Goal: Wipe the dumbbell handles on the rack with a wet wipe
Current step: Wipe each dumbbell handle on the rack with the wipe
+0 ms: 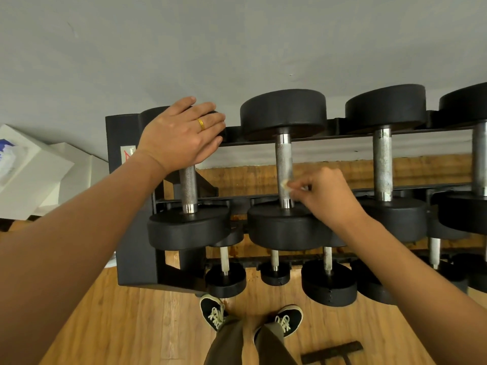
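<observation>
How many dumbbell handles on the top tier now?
4: leftmost handle under the left hand; second handle at the wipe in the right hand; third handle beside it; fourth handle cut by the right edge. More may lie off-frame.

Place: I take this for a gym corner.
Evidence: a black rack (139, 264) holds two tiers of dumbbells (283, 111) against a grey wall (237, 35).
Floor (131, 325): wood planks.

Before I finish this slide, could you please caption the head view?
The right hand presses a wet wipe to the second dumbbell handle; left hand rests on the end dumbbell.
</observation>
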The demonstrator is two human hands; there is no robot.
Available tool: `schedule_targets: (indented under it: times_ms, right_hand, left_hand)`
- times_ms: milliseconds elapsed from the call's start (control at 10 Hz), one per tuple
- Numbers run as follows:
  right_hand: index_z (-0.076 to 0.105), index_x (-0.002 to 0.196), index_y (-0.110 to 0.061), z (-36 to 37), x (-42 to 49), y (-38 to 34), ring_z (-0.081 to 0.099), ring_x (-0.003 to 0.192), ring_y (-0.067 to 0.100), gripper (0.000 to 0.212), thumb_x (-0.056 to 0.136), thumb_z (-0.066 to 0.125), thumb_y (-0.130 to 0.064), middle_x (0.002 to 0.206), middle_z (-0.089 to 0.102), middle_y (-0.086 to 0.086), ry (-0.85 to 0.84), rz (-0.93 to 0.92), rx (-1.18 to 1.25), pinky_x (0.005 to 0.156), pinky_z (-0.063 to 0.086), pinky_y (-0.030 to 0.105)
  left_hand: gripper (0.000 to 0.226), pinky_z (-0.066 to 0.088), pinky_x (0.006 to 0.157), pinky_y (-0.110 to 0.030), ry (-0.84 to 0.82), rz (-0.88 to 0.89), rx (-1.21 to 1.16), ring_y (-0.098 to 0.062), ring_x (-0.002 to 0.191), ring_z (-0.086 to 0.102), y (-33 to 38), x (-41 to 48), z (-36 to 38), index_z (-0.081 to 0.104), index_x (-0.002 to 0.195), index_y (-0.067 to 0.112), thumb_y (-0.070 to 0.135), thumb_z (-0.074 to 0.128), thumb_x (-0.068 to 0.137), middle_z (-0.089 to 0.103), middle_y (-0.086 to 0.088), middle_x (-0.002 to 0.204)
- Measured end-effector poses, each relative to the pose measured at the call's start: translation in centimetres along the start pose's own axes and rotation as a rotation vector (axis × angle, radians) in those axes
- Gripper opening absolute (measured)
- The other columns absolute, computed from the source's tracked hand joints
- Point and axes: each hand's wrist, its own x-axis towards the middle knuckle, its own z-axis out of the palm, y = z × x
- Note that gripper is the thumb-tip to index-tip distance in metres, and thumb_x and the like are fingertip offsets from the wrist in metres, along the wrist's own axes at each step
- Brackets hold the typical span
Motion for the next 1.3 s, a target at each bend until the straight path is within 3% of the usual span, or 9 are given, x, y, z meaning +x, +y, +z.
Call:
schedule_targets:
  times_ms: [300,400,500,600,700,800,900,1200,1300]
  right_hand:
    - [0.078,0.098,-0.019,-0.4,0.6,0.3,0.06,0.084,-0.004,0.012,0.086,0.077,-0.021,0.092,0.069,-0.013,0.032,-0.077,0.118,0.083,0.047,0.012]
    - [0.079,0.094,-0.024,-0.7,-0.1,1.2,0.062,0.089,-0.004,0.011,0.083,0.08,-0.022,0.092,0.07,-0.018,-0.126,-0.053,0.11,0.096,0.05,0.025]
    - [0.078,0.097,-0.023,-1.3,0.6,1.2,0.062,0.088,-0.004,0.012,0.085,0.078,-0.02,0.096,0.071,-0.014,-0.145,-0.202,-0.008,0.095,0.054,0.031]
    - [0.077,0.104,-0.012,-1.9,1.9,1.0,0.07,0.1,0.013,0.022,0.085,0.072,-0.002,0.108,0.074,0.002,0.1,-0.574,-0.135,0.093,0.058,0.039]
    - [0.071,0.116,-0.004,-2.2,3.2,1.9,0.058,0.126,0.024,0.04,0.078,0.072,0.01,0.126,0.068,0.014,0.255,-0.804,-0.309,0.102,0.051,0.043]
    - [0.061,0.132,-0.003,-2.3,4.4,2.8,0.047,0.138,0.028,0.066,0.071,0.077,0.018,0.141,0.057,0.014,0.139,-0.879,-0.466,0.105,0.049,0.047]
    - [0.056,0.137,-0.002,-2.7,5.3,3.0,0.042,0.14,0.029,0.074,0.069,0.077,0.019,0.146,0.052,0.015,0.059,-0.937,-0.575,0.11,0.043,0.045]
    - [0.037,0.153,-0.014,-3.8,6.4,3.8,0.02,0.151,0.031,0.091,0.073,0.078,0.003,0.162,0.027,0.013,-0.124,-1.06,-0.805,0.124,0.017,0.048]
    - [0.036,0.153,-0.01,-4.1,6.6,3.8,0.019,0.151,0.032,0.081,0.079,0.069,0.002,0.162,0.027,0.014,-0.156,-1.149,-0.883,0.124,0.012,0.045]
  left_hand:
    - [0.036,0.044,0.11,-0.047,-0.015,0.003,0.004,-0.029,0.127,0.061,0.0,0.1,-0.2,0.069,0.129,0.01,0.032,0.047,0.11,0.07,-0.009,0.131]
    - [0.037,0.043,0.111,-0.048,-0.022,-0.002,0.002,-0.029,0.128,0.061,0.0,0.1,-0.2,0.069,0.129,0.01,0.032,0.046,0.11,0.069,-0.01,0.131]
    - [0.037,0.043,0.111,-0.048,-0.024,-0.001,-0.004,-0.029,0.127,0.061,0.0,0.0,-0.2,0.069,0.129,0.01,0.032,0.045,0.11,0.07,-0.009,0.131]
    - [0.036,0.044,0.11,-0.048,-0.002,0.005,0.002,-0.028,0.126,0.062,0.0,0.0,-0.1,0.07,0.126,0.01,0.032,0.046,0.11,0.071,-0.008,0.129]
    - [0.036,0.044,0.11,-0.048,0.001,0.004,-0.006,-0.028,0.126,0.062,-0.1,0.0,0.0,0.071,0.125,0.01,0.031,0.046,0.11,0.071,-0.008,0.128]
    - [0.036,0.045,0.11,-0.048,0.005,0.001,-0.01,-0.028,0.125,0.063,0.0,0.0,0.0,0.072,0.124,0.01,0.031,0.047,0.11,0.071,-0.009,0.128]
    - [0.035,0.045,0.109,-0.048,0.014,0.013,-0.006,-0.029,0.124,0.063,0.0,0.0,0.0,0.072,0.123,0.009,0.031,0.048,0.109,0.071,-0.009,0.127]
    - [0.035,0.045,0.11,-0.048,0.001,0.013,-0.003,-0.029,0.125,0.062,0.0,0.1,-0.1,0.072,0.124,0.01,0.031,0.047,0.109,0.071,-0.009,0.128]
    - [0.035,0.045,0.11,-0.047,0.005,0.009,0.0,-0.028,0.125,0.063,0.0,0.1,-0.2,0.072,0.124,0.01,0.031,0.048,0.109,0.071,-0.009,0.128]
